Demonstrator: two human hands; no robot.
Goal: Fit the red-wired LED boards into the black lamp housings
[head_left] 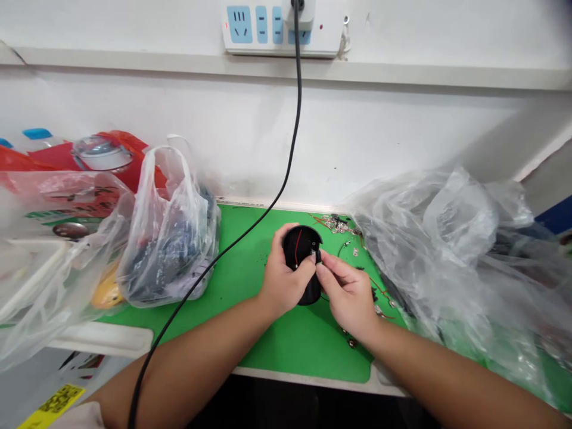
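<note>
A black round plastic housing (308, 293), open at the top, is held over the green mat in the head view. A thin red wire (298, 247) runs inside it. My left hand (286, 277) wraps round the housing from the left, its thumb pressing near a small silvery part (314, 254) at the right rim. My right hand (351, 292) is closed, thumb and fingers pinched at that same rim. What the right fingertips grip is too small and covered to make out.
Small metal parts and wires (337, 224) lie scattered right of the hands on the green mat (308, 357). Clear plastic bags (460, 238) pile up at right. A filled bag (170, 256) stands left. A black cable (292, 143) hangs from the power strip (268, 27) across the left forearm.
</note>
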